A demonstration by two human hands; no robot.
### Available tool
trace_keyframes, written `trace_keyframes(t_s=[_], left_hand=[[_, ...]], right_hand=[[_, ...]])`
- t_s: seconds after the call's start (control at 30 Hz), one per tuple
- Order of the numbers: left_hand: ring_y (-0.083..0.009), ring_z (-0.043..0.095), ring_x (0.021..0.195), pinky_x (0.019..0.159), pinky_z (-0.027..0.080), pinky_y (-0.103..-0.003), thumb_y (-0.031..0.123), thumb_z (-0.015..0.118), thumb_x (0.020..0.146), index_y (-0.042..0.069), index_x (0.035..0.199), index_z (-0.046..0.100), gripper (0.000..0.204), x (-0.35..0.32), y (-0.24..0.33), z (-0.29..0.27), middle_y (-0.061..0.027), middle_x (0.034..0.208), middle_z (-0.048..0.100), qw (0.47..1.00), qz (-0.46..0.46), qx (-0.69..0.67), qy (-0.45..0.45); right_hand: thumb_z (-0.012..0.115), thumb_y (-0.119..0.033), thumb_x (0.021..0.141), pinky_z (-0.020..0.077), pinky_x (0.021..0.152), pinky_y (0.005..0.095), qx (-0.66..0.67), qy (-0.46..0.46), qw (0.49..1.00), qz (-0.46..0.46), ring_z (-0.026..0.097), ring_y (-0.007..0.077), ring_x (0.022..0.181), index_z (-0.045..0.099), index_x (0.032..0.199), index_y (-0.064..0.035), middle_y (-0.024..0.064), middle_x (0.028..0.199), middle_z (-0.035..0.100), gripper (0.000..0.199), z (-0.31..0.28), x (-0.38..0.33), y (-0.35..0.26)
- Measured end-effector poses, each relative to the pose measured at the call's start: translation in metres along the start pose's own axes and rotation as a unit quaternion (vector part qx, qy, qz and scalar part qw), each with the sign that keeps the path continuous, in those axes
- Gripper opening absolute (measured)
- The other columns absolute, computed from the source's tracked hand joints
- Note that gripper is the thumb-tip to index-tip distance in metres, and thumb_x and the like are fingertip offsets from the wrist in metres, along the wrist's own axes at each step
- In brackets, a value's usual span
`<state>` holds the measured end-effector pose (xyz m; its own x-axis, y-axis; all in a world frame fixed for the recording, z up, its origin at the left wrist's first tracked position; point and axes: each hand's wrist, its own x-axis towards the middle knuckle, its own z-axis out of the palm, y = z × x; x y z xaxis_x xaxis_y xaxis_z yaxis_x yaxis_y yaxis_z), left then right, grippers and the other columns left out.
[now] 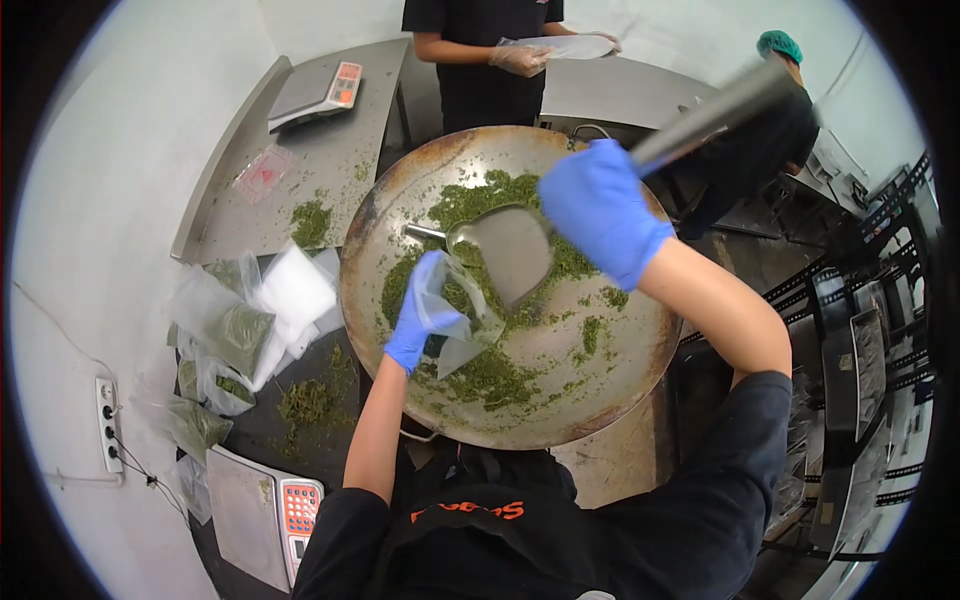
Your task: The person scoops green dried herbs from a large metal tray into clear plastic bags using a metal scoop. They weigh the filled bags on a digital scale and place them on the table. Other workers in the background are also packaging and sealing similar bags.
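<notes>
A wide round metal pan (620,385) holds scattered green dried leaves (490,375). My left hand (418,315), in a blue glove, holds a small clear plastic bag (460,320) open over the pan. My right hand (600,210), also gloved in blue, grips the long handle of a metal scoop (510,250) whose blade tilts down toward the bag's mouth. Leaves lie around and under the scoop.
A pile of clear bags (260,320), some filled with leaves, lies left of the pan. A digital scale (265,510) sits at lower left, another scale (315,92) on the far steel table. A person in black (490,50) holds a bag; another person in a green cap (770,120) stands right.
</notes>
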<state>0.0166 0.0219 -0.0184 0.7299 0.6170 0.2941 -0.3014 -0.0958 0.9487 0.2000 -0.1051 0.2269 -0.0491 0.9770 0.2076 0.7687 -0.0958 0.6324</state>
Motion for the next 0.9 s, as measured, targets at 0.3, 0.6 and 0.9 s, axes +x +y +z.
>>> trace_keyframes(t_s=[0.3, 0.6, 0.9], left_hand=[[-0.0204, 0.025, 0.129, 0.107, 0.019, -0.037, 0.049, 0.077, 0.054, 0.004, 0.136, 0.019, 0.11, -0.006, 0.024, -0.049, -0.008, 0.139, 0.025, 0.994, 0.064, 0.057, 0.062], [-0.0206, 0.021, 0.13, 0.109, 0.015, -0.035, 0.02, 0.065, 0.06, 0.003, 0.136, 0.019, 0.09, -0.03, 0.047, -0.091, -0.0092, 0.141, 0.022, 0.971, 0.005, 0.202, 0.128], [-0.0332, 0.022, 0.129, 0.105, 0.019, -0.038, 0.039, 0.062, 0.069, 0.008, 0.134, 0.032, 0.077, -0.039, 0.052, -0.099, -0.0154, 0.141, 0.022, 0.928, 0.05, 0.358, 0.091]], right_hand=[[0.05, -0.027, 0.075, 0.0446, 0.059, 0.0369, 0.124, -0.411, 0.9, 0.077, 0.063, 0.0229, 0.074, 0.068, 0.077, -0.0162, 0.0067, 0.078, 0.066, 0.021, 0.255, -0.185, -0.069], [0.04, -0.033, 0.08, 0.0489, 0.065, 0.0401, 0.443, -0.368, 0.773, 0.266, 0.062, 0.0323, 0.073, 0.067, 0.078, -0.008, 0.0166, 0.08, 0.063, 0.037, 0.281, -0.118, -0.278], [0.037, -0.037, 0.081, 0.0476, 0.06, 0.0408, 0.448, -0.255, 0.803, 0.3, 0.061, 0.0317, 0.063, 0.066, 0.068, -0.0078, 0.015, 0.068, 0.062, 0.043, 0.294, -0.059, -0.248]])
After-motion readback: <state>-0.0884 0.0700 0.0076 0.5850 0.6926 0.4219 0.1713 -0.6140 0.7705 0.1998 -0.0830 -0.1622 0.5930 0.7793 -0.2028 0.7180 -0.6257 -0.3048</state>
